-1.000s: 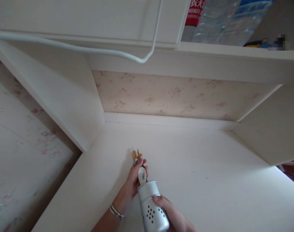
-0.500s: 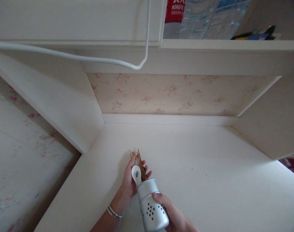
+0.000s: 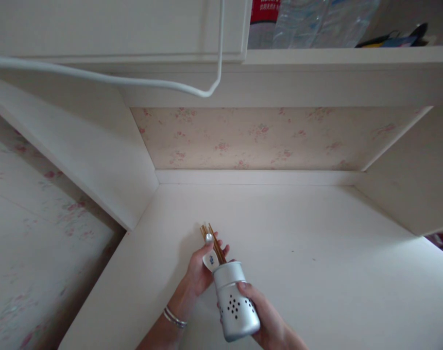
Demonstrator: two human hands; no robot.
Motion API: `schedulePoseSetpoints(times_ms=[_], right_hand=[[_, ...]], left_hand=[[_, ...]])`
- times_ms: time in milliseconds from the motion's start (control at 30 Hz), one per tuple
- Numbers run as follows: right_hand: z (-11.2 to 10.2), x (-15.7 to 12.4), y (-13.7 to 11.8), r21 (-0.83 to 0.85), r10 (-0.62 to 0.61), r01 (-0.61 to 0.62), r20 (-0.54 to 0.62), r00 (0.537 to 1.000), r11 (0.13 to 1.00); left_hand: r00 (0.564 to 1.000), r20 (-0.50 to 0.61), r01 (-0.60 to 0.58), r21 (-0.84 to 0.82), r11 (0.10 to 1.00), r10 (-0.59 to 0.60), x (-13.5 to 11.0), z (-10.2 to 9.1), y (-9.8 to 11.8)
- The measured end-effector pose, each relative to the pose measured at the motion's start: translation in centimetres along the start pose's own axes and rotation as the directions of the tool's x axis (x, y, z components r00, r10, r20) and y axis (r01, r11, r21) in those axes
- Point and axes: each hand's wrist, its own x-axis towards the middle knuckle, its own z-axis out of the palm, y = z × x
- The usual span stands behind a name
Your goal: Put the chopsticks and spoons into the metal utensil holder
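My right hand (image 3: pixel 263 311) is wrapped round a silver metal utensil holder (image 3: pixel 236 313) with punched holes, tilted so that its mouth points up and away. At that mouth, my left hand (image 3: pixel 199 267) grips a bundle of wooden chopsticks (image 3: pixel 217 247), its thumb across the front and fingertips showing behind. A white spoon (image 3: pixel 211 261) with a blue pattern lies against the bundle, its bowl just above the rim. Above my left thumb shows a small shiny spoon end (image 3: pixel 209 237). The lower ends of the chopsticks are hidden by the holder.
Below me spreads a white tabletop (image 3: pixel 316 291), bounded by side panels (image 3: pixel 97 160) and a floral-papered back wall (image 3: pixel 258 138). Overhead are a cupboard door (image 3: pixel 115 29), a shelf with plastic-wrapped bottles (image 3: pixel 312 24), and a white cable (image 3: pixel 163 83) hanging across.
The holder has shifted slightly right and up in view, with both hands. My left thumb has moved over the utensils, and a shiny spoon end now shows. The white spoon is tilted more.
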Motion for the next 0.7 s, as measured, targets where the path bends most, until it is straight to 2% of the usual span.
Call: schedulePoseSetpoints(times_ms=[133,233,333,400,433,500,600,667,700], right_hand=[[1.0,0.1,0.2,-0.06,-0.027,0.03,0.051,0.998,0.998],[1.6,0.4,0.5,-0.077,-0.014,0.021,0.092,0.996,0.997],[1.7,0.5,0.8,-0.091,-0.008,0.021,0.14,0.99,0.996],[1.6,0.3,0.7,-0.107,-0.029,0.048,0.173,0.985,0.993],[1.5,0.2,0.6,-0.121,-0.043,0.066,0.182,0.982,0.991],[1.3,-0.2,0.2,-0.156,-0.073,0.099,0.17,0.983,0.983],[0.8,-0.8,-0.6,-0.253,-0.186,0.198,0.072,0.98,0.947],[0.3,-1.1,-1.0,-0.357,-0.336,0.304,-0.03,0.941,0.883],[-0.1,-1.1,-1.2,-0.407,-0.42,0.354,-0.082,0.904,0.842]], left_hand=[[0.997,-0.072,-0.002,0.171,0.985,0.015,0.5,-0.1,0.2],[0.996,-0.089,-0.006,0.23,0.973,0.027,1.1,0.1,1.0],[0.975,-0.122,-0.143,0.289,0.947,0.185,1.9,0.7,2.7],[0.936,-0.127,-0.258,0.39,0.884,0.329,2.7,1.2,4.7],[0.925,-0.128,-0.271,0.438,0.857,0.358,3.1,1.4,5.9],[0.913,-0.136,-0.269,0.507,0.819,0.384,4.1,1.9,8.7],[0.88,-0.158,-0.246,0.655,0.715,0.447,6.1,2.3,13.1],[0.854,-0.181,-0.187,0.768,0.613,0.487,7.6,2.2,15.7],[0.838,-0.202,-0.137,0.822,0.554,0.507,8.4,2.2,16.8]])
